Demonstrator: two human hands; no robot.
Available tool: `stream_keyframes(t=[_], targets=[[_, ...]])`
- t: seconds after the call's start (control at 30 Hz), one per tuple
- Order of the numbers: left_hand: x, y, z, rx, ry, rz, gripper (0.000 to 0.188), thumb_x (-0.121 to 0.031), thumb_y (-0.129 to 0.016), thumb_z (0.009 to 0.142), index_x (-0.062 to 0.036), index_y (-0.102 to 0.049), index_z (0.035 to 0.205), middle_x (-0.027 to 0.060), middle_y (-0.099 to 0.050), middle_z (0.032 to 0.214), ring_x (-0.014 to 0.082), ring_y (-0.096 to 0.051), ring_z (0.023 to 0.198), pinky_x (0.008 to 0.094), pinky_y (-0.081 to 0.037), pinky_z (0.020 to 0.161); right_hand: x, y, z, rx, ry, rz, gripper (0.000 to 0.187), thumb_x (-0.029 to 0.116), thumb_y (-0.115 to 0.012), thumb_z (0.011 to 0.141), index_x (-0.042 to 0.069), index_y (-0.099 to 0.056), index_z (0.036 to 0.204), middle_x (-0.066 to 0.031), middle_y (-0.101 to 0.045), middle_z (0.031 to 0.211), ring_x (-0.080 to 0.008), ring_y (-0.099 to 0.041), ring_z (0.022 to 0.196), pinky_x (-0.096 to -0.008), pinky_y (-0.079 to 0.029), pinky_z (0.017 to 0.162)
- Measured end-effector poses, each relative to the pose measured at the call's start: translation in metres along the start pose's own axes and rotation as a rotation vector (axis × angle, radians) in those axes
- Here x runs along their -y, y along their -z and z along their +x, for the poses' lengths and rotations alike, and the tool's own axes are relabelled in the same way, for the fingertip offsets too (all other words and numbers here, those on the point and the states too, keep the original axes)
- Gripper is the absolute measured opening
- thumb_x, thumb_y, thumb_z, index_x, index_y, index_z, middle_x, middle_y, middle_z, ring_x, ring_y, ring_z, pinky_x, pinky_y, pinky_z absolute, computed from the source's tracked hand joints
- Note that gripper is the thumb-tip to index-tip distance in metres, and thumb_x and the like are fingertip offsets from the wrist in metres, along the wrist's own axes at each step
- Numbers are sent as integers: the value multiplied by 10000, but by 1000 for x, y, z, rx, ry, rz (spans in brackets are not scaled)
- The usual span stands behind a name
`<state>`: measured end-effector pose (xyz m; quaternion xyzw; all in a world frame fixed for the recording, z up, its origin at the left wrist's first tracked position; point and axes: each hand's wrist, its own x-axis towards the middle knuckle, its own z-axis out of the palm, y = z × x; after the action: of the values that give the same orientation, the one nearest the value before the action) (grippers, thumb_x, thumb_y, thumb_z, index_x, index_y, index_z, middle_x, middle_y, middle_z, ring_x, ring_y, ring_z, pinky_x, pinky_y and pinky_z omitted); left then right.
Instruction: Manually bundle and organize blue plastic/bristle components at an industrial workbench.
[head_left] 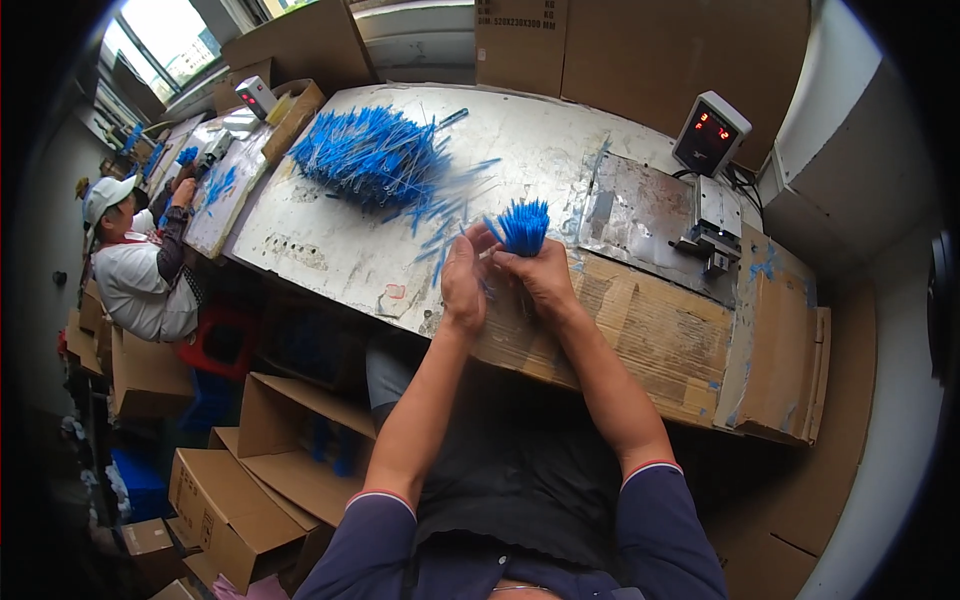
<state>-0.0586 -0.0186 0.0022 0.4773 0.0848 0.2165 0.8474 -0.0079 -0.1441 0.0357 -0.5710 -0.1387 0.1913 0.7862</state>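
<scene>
My right hand [545, 280] is closed around an upright bundle of thin blue sticks [525, 226], their tips fanned out above the fingers. Beside it on the left, my left hand [464, 283] is held with the palm turned toward the bundle and its fingers loosely apart. One loose blue stick slants near its fingertips, and I cannot make out whether they touch it. Both hands are over the near edge of the white worktable [350, 270]. A large heap of similar blue sticks [370, 155], some with thin wire-like ends, lies farther back to the left, with stray ones scattered toward my hands.
At the right stand a small metal machine [716, 225] and a white display box [711, 133] with red digits. A metal plate [640, 215] and cardboard sheet [640, 325] cover the table's right part. Another person [140, 255] works at the left; open cartons [240, 500] stand below.
</scene>
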Motion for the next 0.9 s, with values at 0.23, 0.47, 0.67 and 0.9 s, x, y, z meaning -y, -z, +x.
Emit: stream_keyframes(t=[0.23,0.47,0.67,0.9], targets=[[-12,-11,-5,159,-5,11,527,-381,-368,1138,36,-511,1427,152,-610,1369,226,-585,1255,383,-426,1130,-12,1,3,137,-100,-22,145,59,-791,851,14,-742,980,-9,-697,792,-91,-619,659,-246,-486,585],[-14,-12,-6,147,19,19,580,-411,-317,1143,33,-466,1484,151,-597,1387,231,-571,1277,377,-423,1130,-5,-4,2,69,-180,129,199,49,-804,835,15,-732,1018,-33,-706,804,-105,-619,623,-250,-484,554],[-10,6,1,55,-47,-21,654,-487,-295,1131,16,-429,1526,177,-562,1416,266,-530,1322,417,-436,1108,2,8,5,51,-210,322,199,56,-792,854,1,-706,1026,-76,-723,835,-162,-667,616,-283,-532,537],[-35,-28,-3,51,-657,851,581,-478,-319,1129,-94,-511,1520,147,-487,1506,252,-425,1413,428,-345,1166,4,14,8,174,-415,416,189,105,-768,896,-4,-695,1032,-101,-727,863,-196,-705,669,-335,-600,599]])
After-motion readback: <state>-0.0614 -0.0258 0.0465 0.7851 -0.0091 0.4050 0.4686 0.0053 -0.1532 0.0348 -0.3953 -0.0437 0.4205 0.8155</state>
